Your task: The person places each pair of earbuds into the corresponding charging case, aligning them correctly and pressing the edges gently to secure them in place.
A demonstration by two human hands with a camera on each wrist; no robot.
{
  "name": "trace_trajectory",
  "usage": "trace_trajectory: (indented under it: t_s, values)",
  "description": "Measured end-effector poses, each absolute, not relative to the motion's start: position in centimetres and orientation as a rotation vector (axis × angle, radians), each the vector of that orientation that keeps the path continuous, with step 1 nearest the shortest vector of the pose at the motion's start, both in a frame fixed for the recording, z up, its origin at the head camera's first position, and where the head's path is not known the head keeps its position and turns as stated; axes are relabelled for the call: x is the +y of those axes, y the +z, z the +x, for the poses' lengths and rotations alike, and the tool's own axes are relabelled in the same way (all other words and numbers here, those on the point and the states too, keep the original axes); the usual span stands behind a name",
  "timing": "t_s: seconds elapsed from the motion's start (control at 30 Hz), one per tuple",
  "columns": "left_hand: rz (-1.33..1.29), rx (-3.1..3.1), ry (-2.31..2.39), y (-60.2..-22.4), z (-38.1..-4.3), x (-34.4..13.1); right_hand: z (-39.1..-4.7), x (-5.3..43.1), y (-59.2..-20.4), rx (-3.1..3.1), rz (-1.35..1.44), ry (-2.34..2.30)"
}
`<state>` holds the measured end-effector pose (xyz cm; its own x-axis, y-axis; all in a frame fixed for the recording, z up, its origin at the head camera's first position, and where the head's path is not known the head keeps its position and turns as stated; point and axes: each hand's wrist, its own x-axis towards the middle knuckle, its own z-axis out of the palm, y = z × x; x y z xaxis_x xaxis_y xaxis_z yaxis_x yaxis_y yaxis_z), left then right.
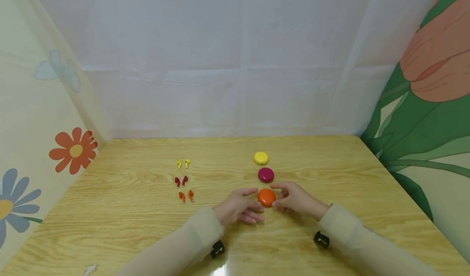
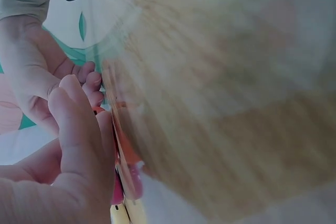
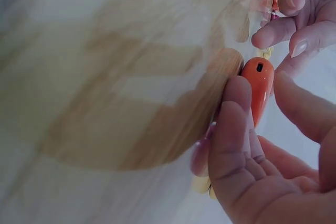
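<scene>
A person's left hand [image 1: 239, 207] and right hand [image 1: 298, 200] come in from either side of an orange case [image 1: 266, 197] lying on the wood-grained table [image 1: 128, 235]. The left grip is spread, its fingers reaching toward the case's left edge; whether they touch it cannot be told. The right grip is parted around the case's other side, one finger stretched past its far edge and another digit at its near right edge; firm contact cannot be told. The right wrist view shows a small dark slot in the case's side.

Just beyond the orange case lies a crimson case [image 1: 266, 174], and behind that a yellow case [image 1: 261, 158]. Well to the left, three pairs of earbuds lie in matching colours: yellow earbuds [image 1: 187, 161] farthest away, crimson earbuds [image 1: 185, 179] in the middle, and orange earbuds [image 1: 191, 194] nearest.

Both arms wear pale sleeves [image 1: 205, 229], each with a black device [image 1: 322, 239] beside the cuff. A white cloth [image 1: 235, 55] hangs behind the table, with flower-patterned cloths [image 1: 433, 125] on both sides.
</scene>
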<state>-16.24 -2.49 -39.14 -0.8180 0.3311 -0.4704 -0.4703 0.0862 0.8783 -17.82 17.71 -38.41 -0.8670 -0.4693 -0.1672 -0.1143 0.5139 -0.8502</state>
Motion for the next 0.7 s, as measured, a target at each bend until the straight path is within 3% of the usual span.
trace_trajectory:
  t_s: [0.7]
  values:
    - [-0.193,1.768,1.777,-39.45,-16.99,-1.59,-18.18,17.35,-38.89,2.35,-0.364,-1.295]
